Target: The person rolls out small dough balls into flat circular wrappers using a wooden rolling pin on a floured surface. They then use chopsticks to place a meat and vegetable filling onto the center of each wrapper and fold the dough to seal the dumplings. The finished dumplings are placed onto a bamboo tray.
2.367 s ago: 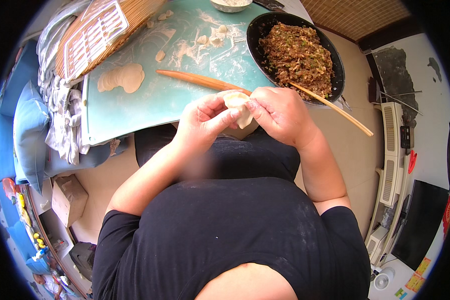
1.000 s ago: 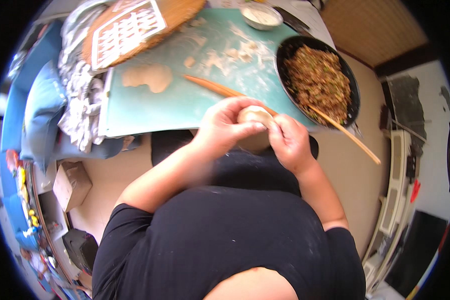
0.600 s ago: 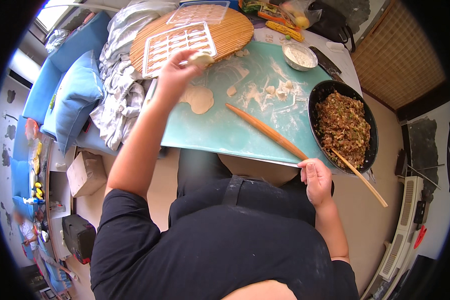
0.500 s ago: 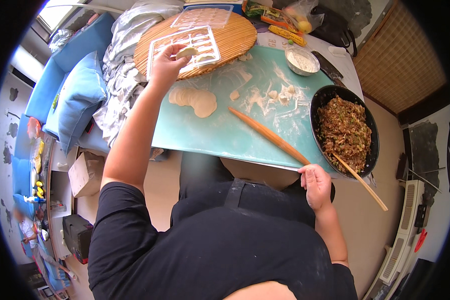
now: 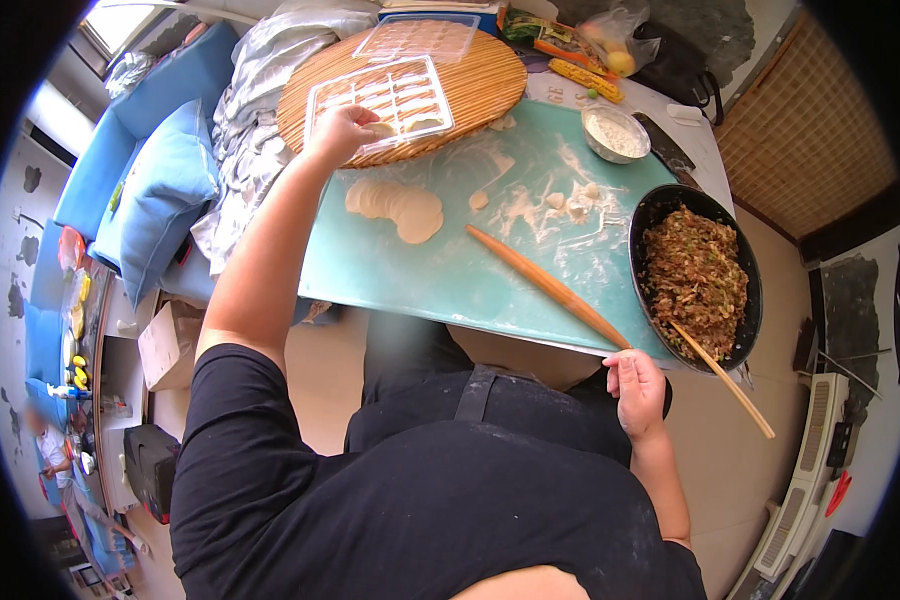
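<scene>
My left hand [image 5: 342, 135] pinches a folded dumpling [image 5: 381, 130] at the near edge of a clear compartment tray [image 5: 410, 86]. Several dumplings lie in that tray, which rests on a round woven mat [image 5: 490, 85]. Close to the table's front edge is my right hand [image 5: 636, 390], palm up with its fingers curled and nothing visible in them. Just beyond its fingertips is the near end of a tapered wooden rolling pin [image 5: 545, 285], lying slantwise on the floured green mat [image 5: 370, 270]. An overlapping row of round dough wrappers [image 5: 417, 215] lies left of the pin.
A black pan of minced filling [image 5: 695, 270] stands at the right, chopsticks [image 5: 725, 380] jutting over the table edge. Behind are a bowl of flour [image 5: 615, 132], a dark-bladed knife [image 5: 663, 140] and corn [image 5: 585, 80]. Small dough pieces [image 5: 575, 207] lie mid-table. A second tray [image 5: 415, 37] sits farther back.
My left hand has lowered the dumpling toward the tray's near compartments. My right hand has drawn slightly back from the table edge, its fingers more curled. The view has shifted a little.
</scene>
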`<state>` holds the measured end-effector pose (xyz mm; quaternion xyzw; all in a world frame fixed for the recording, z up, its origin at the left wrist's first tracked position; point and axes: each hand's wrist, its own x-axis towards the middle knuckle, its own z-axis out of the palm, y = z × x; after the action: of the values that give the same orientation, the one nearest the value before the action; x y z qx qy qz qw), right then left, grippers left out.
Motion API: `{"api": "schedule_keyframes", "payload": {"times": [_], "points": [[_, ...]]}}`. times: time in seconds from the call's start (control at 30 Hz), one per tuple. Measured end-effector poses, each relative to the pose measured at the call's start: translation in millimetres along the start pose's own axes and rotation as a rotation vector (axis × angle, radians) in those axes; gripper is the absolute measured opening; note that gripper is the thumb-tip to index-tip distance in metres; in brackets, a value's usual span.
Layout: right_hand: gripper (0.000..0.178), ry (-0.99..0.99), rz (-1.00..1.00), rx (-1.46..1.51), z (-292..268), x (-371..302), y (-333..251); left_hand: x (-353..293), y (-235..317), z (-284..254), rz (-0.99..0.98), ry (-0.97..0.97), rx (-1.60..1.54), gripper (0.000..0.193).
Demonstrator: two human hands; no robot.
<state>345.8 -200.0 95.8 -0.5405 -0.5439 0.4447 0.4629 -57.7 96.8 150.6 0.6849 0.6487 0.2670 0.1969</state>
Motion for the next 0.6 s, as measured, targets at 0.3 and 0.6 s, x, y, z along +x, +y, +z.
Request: {"api": "schedule_keyframes", "payload": {"times": [0.3, 0.6], "points": [[0.031, -0.017, -0.015, -0.004, 5, 5, 3, -8, -4, -3, 0.008, 0.1, 0.161, 0.019], [0.027, 0.069, 0.018, -0.016, -10, -3, 7, -58, 12, 46, 0.583, 0.302, 0.116, 0.005]]}}
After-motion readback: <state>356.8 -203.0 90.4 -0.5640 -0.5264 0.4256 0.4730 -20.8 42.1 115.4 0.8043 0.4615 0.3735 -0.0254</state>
